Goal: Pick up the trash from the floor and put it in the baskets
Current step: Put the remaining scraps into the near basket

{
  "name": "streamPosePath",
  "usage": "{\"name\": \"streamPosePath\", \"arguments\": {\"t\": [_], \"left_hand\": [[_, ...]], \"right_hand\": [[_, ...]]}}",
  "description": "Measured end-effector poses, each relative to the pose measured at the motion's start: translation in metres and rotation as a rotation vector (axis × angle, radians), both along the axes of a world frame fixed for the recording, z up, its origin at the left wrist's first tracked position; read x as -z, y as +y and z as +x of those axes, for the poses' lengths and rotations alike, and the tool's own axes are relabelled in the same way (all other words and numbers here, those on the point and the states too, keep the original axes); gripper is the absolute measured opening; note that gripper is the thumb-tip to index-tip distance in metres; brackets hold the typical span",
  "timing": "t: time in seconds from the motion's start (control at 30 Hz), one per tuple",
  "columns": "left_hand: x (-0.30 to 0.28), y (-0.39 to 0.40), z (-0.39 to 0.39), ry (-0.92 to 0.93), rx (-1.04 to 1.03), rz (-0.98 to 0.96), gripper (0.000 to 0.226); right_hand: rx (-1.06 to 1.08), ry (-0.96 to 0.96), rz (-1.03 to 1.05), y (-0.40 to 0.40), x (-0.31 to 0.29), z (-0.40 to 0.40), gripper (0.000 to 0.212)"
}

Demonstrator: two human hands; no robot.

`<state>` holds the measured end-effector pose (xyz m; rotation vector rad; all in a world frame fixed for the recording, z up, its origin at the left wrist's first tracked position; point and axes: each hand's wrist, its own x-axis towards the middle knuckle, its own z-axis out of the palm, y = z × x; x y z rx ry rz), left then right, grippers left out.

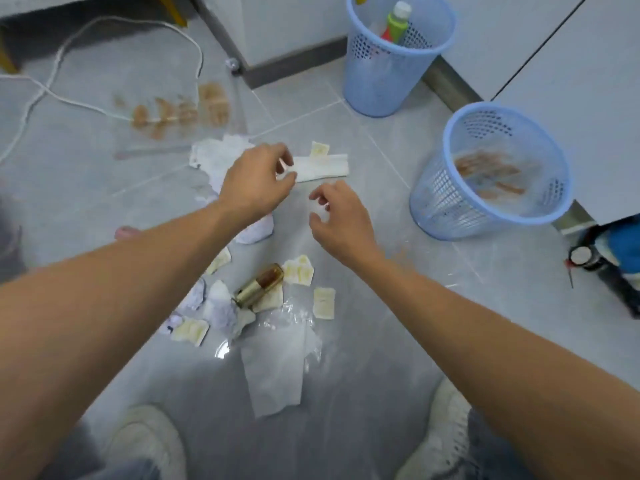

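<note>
No readable labels anywhere; left hand [258, 181] pinches the white folded paper [322, 168] mid-frame, right hand [341, 220] loose, holding nothing.

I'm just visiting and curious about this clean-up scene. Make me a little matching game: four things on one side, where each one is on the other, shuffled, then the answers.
Things:
1. green bottle
2. gold bottle
3. folded white strip
4. white cord

Places:
A. lying on the floor among small paper scraps, between the two forearms
B. looping across the floor at far left
C. standing in the farther blue basket
D. on the floor at the fingertips of the left hand

Pairs: 1-C, 2-A, 3-D, 4-B
</note>
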<state>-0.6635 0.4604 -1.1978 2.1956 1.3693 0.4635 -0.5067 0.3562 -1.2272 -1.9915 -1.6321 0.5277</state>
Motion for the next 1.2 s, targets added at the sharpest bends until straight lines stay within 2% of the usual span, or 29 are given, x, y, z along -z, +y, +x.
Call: {"name": "streamPosePath", "arguments": {"t": [0.1,0.27,0.37,0.53,0.67,0.77,0.9,1.0,1.07,1.2], "left_hand": [[0.032,-0.060,-0.030,0.054,0.013,-0.073,0.019],[0.081,-0.128,-0.040,0.219,0.209,-0.160,0.022],[0.096,-0.127,-0.021,0.270,0.296,-0.107,0.028],[0.113,-0.109,0.017,0.527,0.401,-0.078,0.040],[0.127,-0.104,0.028,0.600,0.407,-0.029,0.027],[0.131,-0.102,0.028,0.522,0.413,-0.001,0.019],[0.112,-0.097,0.029,0.222,0.397,-0.026,0.020],[0.069,-0.085,0.055,-0.025,0.307,0.006,0.012],[0.032,-0.074,0.085,-0.193,0.261,0.054,0.016],[-0.041,-0.056,0.159,-0.417,0.282,0.192,0.016]], "right_hand": [[-0.033,-0.004,-0.243,-0.059,0.040,-0.023,0.034],[-0.018,-0.097,-0.428,-0.115,0.080,-0.025,0.038],[-0.011,-0.152,-0.420,-0.128,0.092,-0.018,0.039],[-0.034,-0.196,-0.344,-0.125,0.109,-0.006,0.029],[0.047,-0.095,-0.304,-0.120,0.113,0.006,0.016],[0.084,-0.033,-0.237,-0.119,0.103,0.016,0.012],[0.180,0.030,-0.055,-0.111,0.066,0.038,0.008],[0.273,0.051,0.152,-0.099,0.017,0.064,0.010],[0.346,0.036,0.314,-0.088,-0.024,0.089,0.011],[0.494,-0.050,0.544,-0.066,-0.088,0.161,0.010]]}}
